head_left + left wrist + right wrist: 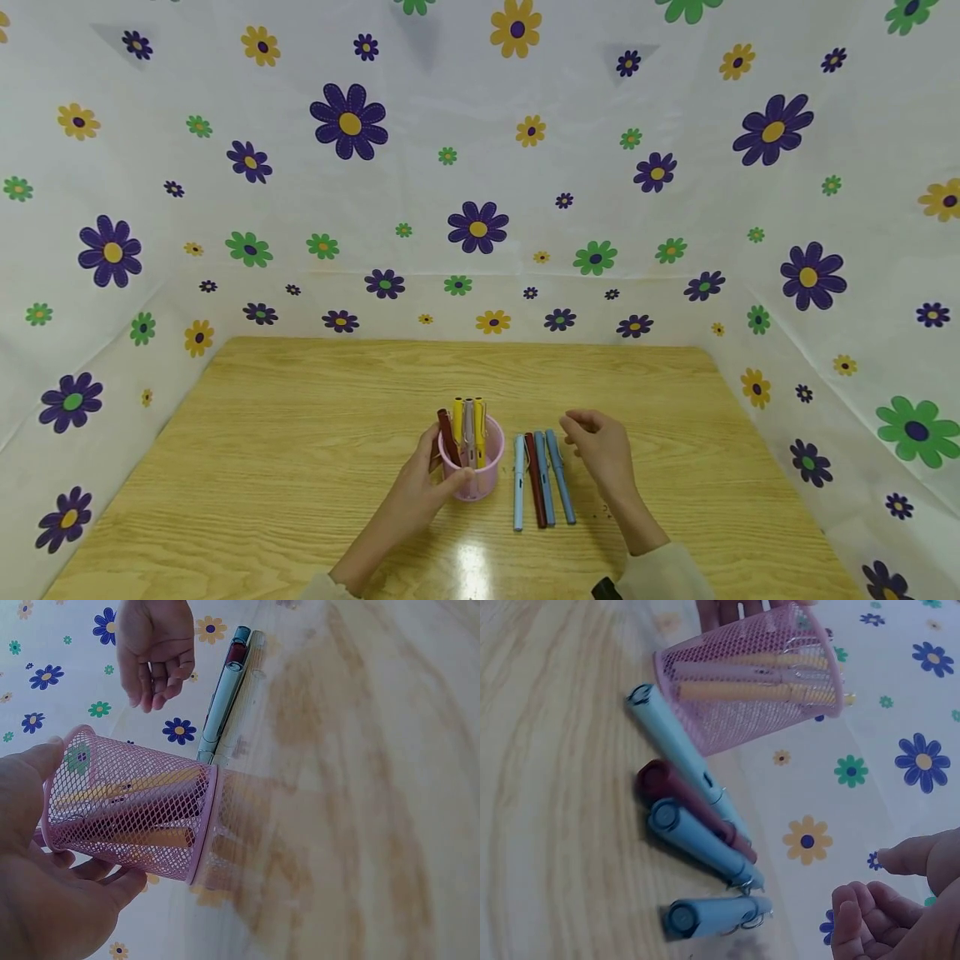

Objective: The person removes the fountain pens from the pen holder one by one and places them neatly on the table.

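My left hand [418,498] holds a pink mesh pen cup [486,483] upright on the table, thumb at the front of the rim and fingers round its far side. Inside lean a dark red pen [447,435], two yellow pens, one of them a yellow pen [481,433] on the right, and a greyish-purple pen [469,433]. Right of the cup lie a light blue pen [518,483], another dark red pen [536,482] and two blue pens, the outermost blue pen [561,479] slightly apart. Just beyond it my right hand [606,454] hovers, fingers loosely bent, holding nothing.
The wooden table [300,408] reaches back to a white flower-printed sheet [420,192], which also walls off both sides. A few small dark specks [603,510] lie right of the pens. A black band [604,588] shows at my right sleeve.
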Demonstrator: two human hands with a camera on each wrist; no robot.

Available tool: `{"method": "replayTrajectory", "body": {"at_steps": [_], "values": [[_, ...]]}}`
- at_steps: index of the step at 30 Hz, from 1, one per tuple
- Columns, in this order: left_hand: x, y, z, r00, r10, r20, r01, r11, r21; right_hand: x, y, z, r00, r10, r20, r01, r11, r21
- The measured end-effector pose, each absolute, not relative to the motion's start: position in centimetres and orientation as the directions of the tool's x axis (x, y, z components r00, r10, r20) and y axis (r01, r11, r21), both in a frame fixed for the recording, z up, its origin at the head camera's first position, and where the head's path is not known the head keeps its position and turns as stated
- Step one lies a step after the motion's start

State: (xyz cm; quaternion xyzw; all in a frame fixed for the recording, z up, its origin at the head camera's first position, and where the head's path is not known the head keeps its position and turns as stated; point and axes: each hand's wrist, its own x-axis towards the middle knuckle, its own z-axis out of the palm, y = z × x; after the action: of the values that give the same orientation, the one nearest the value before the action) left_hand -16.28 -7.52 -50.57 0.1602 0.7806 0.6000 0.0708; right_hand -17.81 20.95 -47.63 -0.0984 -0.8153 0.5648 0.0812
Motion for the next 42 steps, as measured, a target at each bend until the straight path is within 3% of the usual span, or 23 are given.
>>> {"method": "replayTrajectory", "body": {"at_steps": [20,42], "values": [[-16.3,-7.5,-50.6,-0.934,0.346,0.090,0.171,0.211,0.962,-18.5,18.0,-45.0,-0.985,0.163,-0.047,0.082,0.214,-0.973],[-16.2,-7.5,-50.6,-0.941,0.326,0.094,0.172,0.222,0.960,-19.6,14.4,-45.3,-0.999,0.048,0.008,-0.002,0.125,-0.992]]}}
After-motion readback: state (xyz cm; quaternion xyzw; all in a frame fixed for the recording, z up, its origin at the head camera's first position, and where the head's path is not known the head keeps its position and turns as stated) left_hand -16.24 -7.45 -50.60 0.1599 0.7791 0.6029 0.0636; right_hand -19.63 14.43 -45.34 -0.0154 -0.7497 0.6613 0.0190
